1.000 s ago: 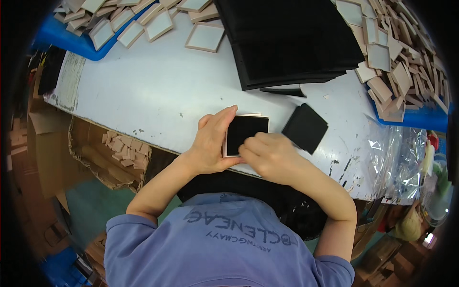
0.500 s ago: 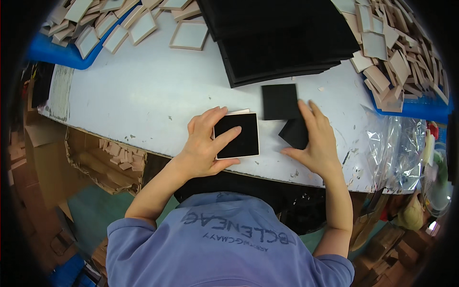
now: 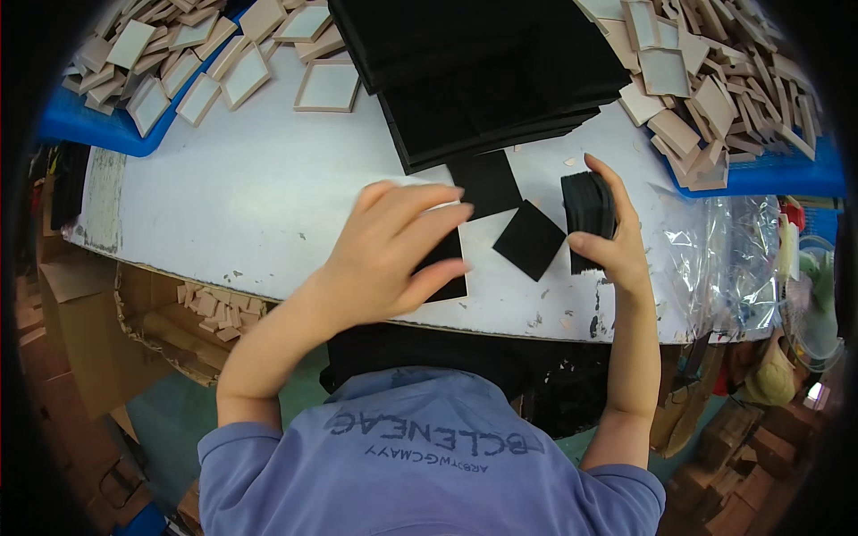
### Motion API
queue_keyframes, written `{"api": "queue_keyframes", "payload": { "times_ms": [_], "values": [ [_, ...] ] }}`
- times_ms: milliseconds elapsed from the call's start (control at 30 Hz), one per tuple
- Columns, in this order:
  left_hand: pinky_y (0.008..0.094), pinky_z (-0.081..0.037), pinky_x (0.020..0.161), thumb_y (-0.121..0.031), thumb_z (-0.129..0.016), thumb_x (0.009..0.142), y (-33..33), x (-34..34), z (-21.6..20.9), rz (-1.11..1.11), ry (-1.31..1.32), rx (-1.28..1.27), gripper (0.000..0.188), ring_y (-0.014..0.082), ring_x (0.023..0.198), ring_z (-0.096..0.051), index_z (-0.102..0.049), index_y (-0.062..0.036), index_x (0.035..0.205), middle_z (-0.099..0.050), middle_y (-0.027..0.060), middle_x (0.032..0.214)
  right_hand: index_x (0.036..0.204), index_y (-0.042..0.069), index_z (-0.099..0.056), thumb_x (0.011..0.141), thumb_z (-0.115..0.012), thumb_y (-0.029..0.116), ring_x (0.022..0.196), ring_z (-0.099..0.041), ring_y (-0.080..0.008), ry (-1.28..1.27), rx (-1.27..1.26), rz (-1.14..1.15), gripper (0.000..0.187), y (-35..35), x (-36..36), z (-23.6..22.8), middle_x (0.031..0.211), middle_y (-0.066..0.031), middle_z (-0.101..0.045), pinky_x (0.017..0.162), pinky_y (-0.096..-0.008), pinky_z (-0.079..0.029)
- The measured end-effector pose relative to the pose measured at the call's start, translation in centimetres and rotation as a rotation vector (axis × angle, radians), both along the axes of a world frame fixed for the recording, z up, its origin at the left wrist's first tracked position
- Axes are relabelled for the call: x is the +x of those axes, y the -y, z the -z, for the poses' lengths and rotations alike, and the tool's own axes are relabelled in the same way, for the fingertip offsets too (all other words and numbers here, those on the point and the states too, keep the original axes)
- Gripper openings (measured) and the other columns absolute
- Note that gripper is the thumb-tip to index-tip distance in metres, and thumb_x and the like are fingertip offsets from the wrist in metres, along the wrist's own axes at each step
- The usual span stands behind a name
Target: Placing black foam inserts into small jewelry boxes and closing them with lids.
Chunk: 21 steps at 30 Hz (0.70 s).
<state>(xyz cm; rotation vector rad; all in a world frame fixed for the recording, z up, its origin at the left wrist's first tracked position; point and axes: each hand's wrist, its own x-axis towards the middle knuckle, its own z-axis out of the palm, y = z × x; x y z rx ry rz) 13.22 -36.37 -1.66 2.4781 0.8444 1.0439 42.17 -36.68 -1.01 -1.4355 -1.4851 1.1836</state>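
Observation:
My left hand (image 3: 384, 246) is over a shallow pale-edged box piece with a black inside (image 3: 454, 279), mostly covering it. Its fingers are spread and a little blurred, and nothing shows between them. In my right hand (image 3: 627, 241) a thick stack of black square pads (image 3: 588, 210) is gripped on edge, thumb on the near side and fingers behind. Between my hands, one loose black square (image 3: 529, 241) lies turned cornerwise on the table. Another black square (image 3: 487, 183) lies just beyond it, close to the large black sheets.
A tall pile of large black sheets (image 3: 500, 80) covers the table's far middle. Blue trays heaped with shallow pale box pieces stand far left (image 3: 134, 54) and far right (image 3: 706, 98). Clear plastic bags (image 3: 715, 268) hang at the right edge. A carton (image 3: 179, 330) sits below left.
My left hand has lifted its fingers off the black inside of the box piece. My right hand has moved right, with the black stack now tilted on edge. The whole view has shifted slightly.

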Motion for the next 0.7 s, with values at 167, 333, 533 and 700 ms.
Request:
{"api": "queue_keyframes", "payload": {
  "times_ms": [167,333,533,700],
  "values": [
    [0.0328,-0.048,0.075,-0.017,-0.074,0.068,-4.9,6.2,-0.9,0.140,-0.565,-0.119,0.036,0.0268,0.087,-0.062,-0.062,0.0012,0.096,-0.062,0.0167,0.098,0.140,0.001,-0.032,0.057,-0.073,0.035,0.099,-0.060,-0.0269,-0.530,-0.096,0.041,0.098,-0.1,0.3,0.7,0.118,-0.0212,-0.054,0.084,-0.0371,-0.051],
    [0.0325,-0.052,0.060,-0.007,-0.069,0.066,-6.5,9.2,1.0,0.195,-0.927,-0.106,0.018,0.0275,0.074,-0.066,-0.066,0.0021,0.082,-0.065,0.0155,0.079,0.143,0.002,-0.025,0.067,-0.067,0.051,0.113,-0.052,-0.0369,-1.105,-0.072,-0.023,0.100,1.2,0.5,1.9,0.132,-0.0310,-0.040,0.096,-0.0492,-0.043],
    [0.0335,-0.052,0.056,-0.003,-0.064,0.066,-5.6,10.0,1.7,0.260,-1.068,-0.076,0.008,0.0241,0.073,-0.067,-0.069,-0.0049,0.072,-0.066,0.0096,0.071,0.142,-0.001,-0.022,0.075,-0.062,0.059,0.130,-0.030,-0.0490,-1.459,-0.029,-0.004,0.099,0.8,-0.6,2.1,0.140,-0.0340,-0.027,0.105,-0.0563,-0.030],
    [0.0341,-0.052,0.056,-0.005,-0.063,0.066,-5.6,8.7,0.8,0.253,-0.991,-0.064,0.005,0.0260,0.070,-0.066,-0.067,-0.0039,0.070,-0.065,0.0112,0.071,0.134,-0.001,-0.037,0.079,-0.066,0.039,0.124,-0.042,-0.0392,-1.182,0.003,0.138,0.073,0.1,-0.4,1.3,0.133,-0.0253,-0.042,0.102,-0.0526,-0.038]
  ]
}}
